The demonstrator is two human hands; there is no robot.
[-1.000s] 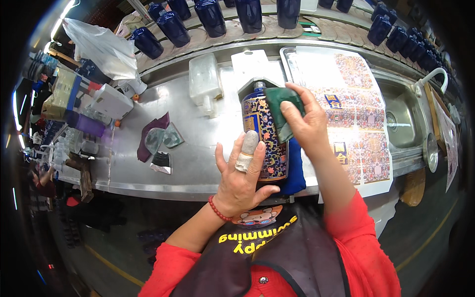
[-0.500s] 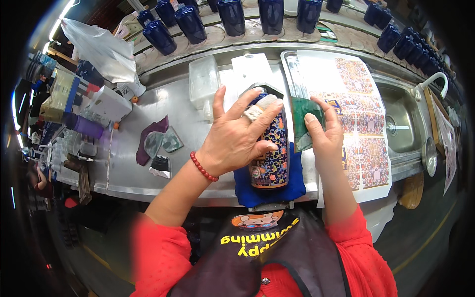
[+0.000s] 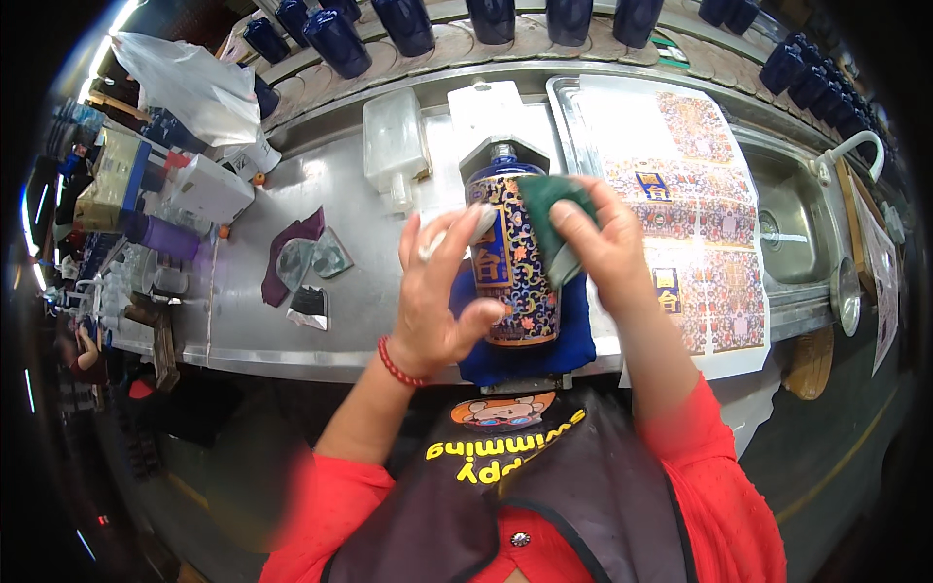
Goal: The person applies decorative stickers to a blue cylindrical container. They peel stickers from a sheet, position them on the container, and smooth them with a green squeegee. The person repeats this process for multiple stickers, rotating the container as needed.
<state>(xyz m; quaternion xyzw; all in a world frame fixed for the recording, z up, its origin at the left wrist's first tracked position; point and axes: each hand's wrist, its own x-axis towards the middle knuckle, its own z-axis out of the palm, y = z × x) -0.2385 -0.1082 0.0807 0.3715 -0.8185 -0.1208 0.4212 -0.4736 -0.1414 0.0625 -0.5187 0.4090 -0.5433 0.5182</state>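
I see a dark apron point(image 3: 612, 486): yellow lettering point(image 3: 501, 452), cartoon print point(image 3: 502, 410) toward far edge. Red sleeves point(image 3: 335, 496) flank apron; round button point(image 3: 521, 539) inside its neckline. Red bead bracelet point(image 3: 392, 366) beyond apron's left.

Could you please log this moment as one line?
left hand: at patterned bottle | right hand: holding green sheet over bottle | bottle: on blue cloth

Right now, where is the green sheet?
In the head view, the green sheet is in the right hand, by the patterned bottle's upper right side.
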